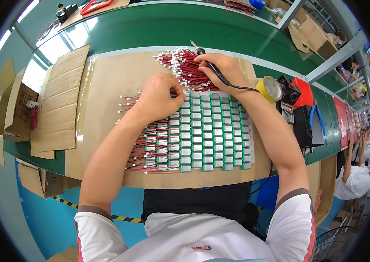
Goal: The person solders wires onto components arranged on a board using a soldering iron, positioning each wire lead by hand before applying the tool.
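My right hand [222, 67] grips a black soldering iron [211, 65], its tip pointing up and left over a heap of red wires with white plugs [180, 65]. My left hand [158, 96] is closed, fingers pinched on the wires at the top left corner of a grid of small silver cells with green boards [211, 135]. Cells in the left columns have red and black leads [143, 148] sticking out to the left. All of it lies on a brown cardboard sheet [106, 87].
A yellow tape roll [270, 88], a black soldering station [302, 124] and a red box [303, 91] stand to the right. Flattened cardboard [60, 100] and open cartons [14, 109] lie on the left. Another person in white [359, 174] works at the far right.
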A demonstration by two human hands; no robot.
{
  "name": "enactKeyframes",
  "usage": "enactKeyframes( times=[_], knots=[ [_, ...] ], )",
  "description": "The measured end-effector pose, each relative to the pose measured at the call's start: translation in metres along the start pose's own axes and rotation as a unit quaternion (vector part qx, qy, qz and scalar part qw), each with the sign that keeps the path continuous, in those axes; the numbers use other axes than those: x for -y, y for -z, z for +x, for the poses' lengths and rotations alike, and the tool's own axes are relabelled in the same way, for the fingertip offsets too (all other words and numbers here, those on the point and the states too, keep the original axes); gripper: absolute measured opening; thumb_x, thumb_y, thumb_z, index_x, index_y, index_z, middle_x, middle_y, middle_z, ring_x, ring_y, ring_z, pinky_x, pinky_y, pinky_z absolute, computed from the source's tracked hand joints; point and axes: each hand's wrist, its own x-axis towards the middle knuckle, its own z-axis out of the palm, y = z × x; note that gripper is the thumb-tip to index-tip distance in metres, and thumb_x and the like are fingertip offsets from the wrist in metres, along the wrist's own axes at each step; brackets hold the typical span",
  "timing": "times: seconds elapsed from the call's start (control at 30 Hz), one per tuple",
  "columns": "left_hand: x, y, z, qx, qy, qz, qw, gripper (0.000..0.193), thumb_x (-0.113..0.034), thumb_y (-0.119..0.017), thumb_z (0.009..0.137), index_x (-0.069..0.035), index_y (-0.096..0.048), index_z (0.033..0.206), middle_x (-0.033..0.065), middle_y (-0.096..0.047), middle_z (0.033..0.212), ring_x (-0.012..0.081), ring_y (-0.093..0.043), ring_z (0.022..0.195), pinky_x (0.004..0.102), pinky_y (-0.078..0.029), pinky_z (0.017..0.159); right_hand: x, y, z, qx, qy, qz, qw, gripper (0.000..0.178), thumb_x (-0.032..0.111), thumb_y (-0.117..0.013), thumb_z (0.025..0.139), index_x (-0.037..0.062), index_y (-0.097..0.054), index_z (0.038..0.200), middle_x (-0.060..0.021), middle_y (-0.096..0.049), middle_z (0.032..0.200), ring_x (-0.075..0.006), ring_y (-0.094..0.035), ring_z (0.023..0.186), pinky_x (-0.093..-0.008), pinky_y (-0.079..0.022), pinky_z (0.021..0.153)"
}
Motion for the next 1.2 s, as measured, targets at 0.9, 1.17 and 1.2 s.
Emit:
enactKeyframes(
  times=[0.9, 1.17, 1.2],
  knots=[
    [0.0, 0.0, 0.002, 0.003, 0.028, -0.011, 1.0, 0.007, -0.012, -0.077, 0.082, -0.005, -0.076, 0.079, 0.0128, -0.074, 0.094, 0.0338, -0.069, 0.103, 0.0453, -0.055, 0.095, 0.004, -0.001, -0.005, -0.028, -0.163, 0.126, 0.978, 0.037, 0.005, -0.077, 0.09, 0.0078, -0.074, 0.127, -0.0057, -0.077, 0.095, -0.0138, -0.075, 0.086, -0.0295, -0.061, 0.081],
    [0.002, 0.0, 0.002, 0.006, 0.022, -0.007, 1.0, 0.009, -0.013, -0.08, 0.082, -0.005, -0.075, 0.081, 0.0114, -0.075, 0.096, 0.0324, -0.07, 0.103, 0.0447, -0.055, 0.095, 0.01, -0.008, 0.0, -0.004, -0.126, 0.019, 0.992, 0.032, 0.008, -0.077, 0.092, 0.008, -0.073, 0.123, -0.0123, -0.078, 0.093, -0.0252, -0.077, 0.089, -0.0368, -0.06, 0.081],
    [0.004, -0.001, 0.002, 0.012, 0.019, 0.004, 1.0, 0.01, -0.013, -0.082, 0.083, -0.006, -0.075, 0.083, 0.01, -0.076, 0.097, 0.031, -0.07, 0.104, 0.0441, -0.055, 0.097, 0.007, -0.009, 0.0, -0.003, -0.134, 0.018, 0.991, 0.03, 0.008, -0.077, 0.093, 0.0085, -0.073, 0.123, -0.0118, -0.078, 0.092, -0.0242, -0.076, 0.088, -0.0362, -0.06, 0.08]
  ],
)
